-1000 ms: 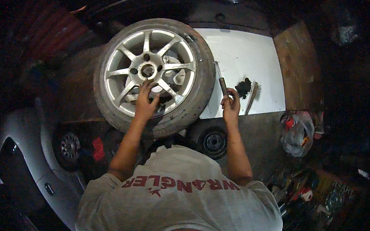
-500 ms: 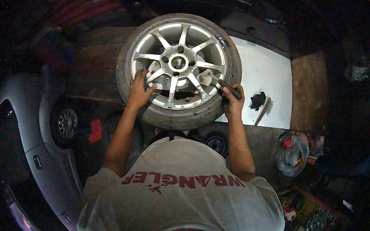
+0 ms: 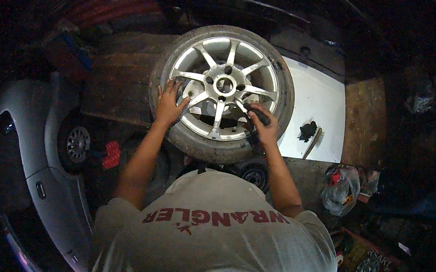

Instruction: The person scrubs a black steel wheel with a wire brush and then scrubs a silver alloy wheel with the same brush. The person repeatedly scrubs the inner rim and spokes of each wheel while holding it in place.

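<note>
A silver multi-spoke alloy wheel (image 3: 223,103) in a dirty black tyre (image 3: 193,147) lies face up in front of me. My left hand (image 3: 169,104) rests with fingers spread on the left side of the rim, near a spoke. In my right hand (image 3: 265,126) is a short dark-handled tool (image 3: 260,115). Its end reaches a lower-right spoke; its exact kind is hard to make out. Right of the wheel, a black crumpled rag (image 3: 307,131) and a bristle brush (image 3: 314,142) lie on a white board (image 3: 323,99).
Wooden planks (image 3: 124,82) extend under the wheel at left. A grey car (image 3: 59,152) stands at the left. Below the board, at right, is a clear plastic bag (image 3: 342,191) with things inside. Another tyre (image 3: 255,177) lies beneath the work surface.
My right hand has moved with the tool from the rim's right edge inward to a lower-right spoke. My left hand stays on the rim. The whole view has shifted slightly.
</note>
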Tool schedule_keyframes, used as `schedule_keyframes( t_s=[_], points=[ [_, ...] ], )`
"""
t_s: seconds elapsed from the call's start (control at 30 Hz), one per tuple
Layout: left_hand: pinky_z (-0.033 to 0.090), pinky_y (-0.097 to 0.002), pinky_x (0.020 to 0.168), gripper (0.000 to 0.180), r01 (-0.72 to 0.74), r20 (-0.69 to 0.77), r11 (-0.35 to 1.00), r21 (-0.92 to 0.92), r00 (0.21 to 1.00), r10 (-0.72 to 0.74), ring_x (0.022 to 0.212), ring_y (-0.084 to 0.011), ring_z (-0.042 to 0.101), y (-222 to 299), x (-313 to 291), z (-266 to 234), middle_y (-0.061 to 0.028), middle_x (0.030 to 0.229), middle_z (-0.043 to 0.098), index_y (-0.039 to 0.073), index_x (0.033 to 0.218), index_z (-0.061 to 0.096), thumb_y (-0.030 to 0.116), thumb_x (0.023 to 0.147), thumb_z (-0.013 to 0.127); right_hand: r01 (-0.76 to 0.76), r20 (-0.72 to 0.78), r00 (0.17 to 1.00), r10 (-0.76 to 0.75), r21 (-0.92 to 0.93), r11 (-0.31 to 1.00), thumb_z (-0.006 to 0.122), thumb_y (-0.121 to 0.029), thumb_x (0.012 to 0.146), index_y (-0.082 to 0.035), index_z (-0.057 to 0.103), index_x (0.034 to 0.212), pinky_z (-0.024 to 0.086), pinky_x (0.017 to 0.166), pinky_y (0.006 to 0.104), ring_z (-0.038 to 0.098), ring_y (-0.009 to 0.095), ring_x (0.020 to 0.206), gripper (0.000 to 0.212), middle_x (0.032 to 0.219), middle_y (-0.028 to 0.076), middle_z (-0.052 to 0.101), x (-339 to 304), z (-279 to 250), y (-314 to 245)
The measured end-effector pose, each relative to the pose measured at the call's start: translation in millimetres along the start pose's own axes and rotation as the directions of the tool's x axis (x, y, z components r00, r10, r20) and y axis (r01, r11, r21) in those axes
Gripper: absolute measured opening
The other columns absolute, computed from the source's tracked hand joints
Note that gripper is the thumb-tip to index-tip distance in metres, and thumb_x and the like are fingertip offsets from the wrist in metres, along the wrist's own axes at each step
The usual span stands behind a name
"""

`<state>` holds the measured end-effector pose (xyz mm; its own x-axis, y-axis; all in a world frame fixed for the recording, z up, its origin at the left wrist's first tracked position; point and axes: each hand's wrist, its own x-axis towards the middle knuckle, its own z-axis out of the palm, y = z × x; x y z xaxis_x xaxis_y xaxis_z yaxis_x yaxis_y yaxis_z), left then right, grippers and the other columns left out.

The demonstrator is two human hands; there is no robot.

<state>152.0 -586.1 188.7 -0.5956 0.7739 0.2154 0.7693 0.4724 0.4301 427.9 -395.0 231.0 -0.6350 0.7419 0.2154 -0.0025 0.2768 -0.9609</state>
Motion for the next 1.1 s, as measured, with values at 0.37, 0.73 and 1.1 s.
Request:
schedule_keyframes(
  t_s=[0.37, 0.73, 1.1],
  points=[
    [0.01, -0.0527, 0.118, 0.058, 0.029, -0.033, 0.999, -0.031, 0.999, -0.03, 0.141, -0.0331, 0.032, -4.0, 0.5, 1.2, -0.0175, 0.145, 0.044, 0.004, 0.132, 0.053, 0.042, 0.089, 0.06, 0.314, 0.196, 0.946, -0.258, -0.358, 0.879, 0.072, -0.009, 0.084, -0.002, 0.07, 0.101, 0.052, 0.085, 0.034, 0.068, 0.026, 0.096, 0.018, 0.102, 0.015, 0.07, 7.7, 30.7, -7.9],
    [0.011, -0.0511, 0.119, 0.055, 0.032, -0.05, 0.996, -0.084, 0.998, -0.036, 0.141, -0.0322, 0.031, -6.8, 2.7, 2.7, -0.017, 0.144, 0.045, 0.004, 0.13, 0.054, 0.04, 0.089, 0.059, 0.292, 0.162, 0.954, -0.254, -0.294, 0.91, 0.072, -0.005, 0.082, 0.0, 0.069, 0.098, 0.052, 0.084, 0.0353, 0.068, 0.029, 0.096, 0.017, 0.101, 0.016, 0.07, 3.1, 47.1, 3.0],
    [0.01, -0.0504, 0.119, 0.056, 0.05, -0.038, 0.995, -0.083, 0.998, -0.053, 0.142, -0.0315, 0.03, -8.6, 1.5, 5.4, -0.018, 0.144, 0.044, 0.003, 0.13, 0.054, 0.04, 0.088, 0.061, 0.095, 0.059, 0.995, -0.079, -0.342, 0.935, 0.07, -0.006, 0.084, -0.001, 0.07, 0.101, 0.051, 0.082, 0.0344, 0.069, 0.028, 0.091, 0.017, 0.099, 0.015, 0.071, 9.7, 29.4, -3.7]
  ],
)
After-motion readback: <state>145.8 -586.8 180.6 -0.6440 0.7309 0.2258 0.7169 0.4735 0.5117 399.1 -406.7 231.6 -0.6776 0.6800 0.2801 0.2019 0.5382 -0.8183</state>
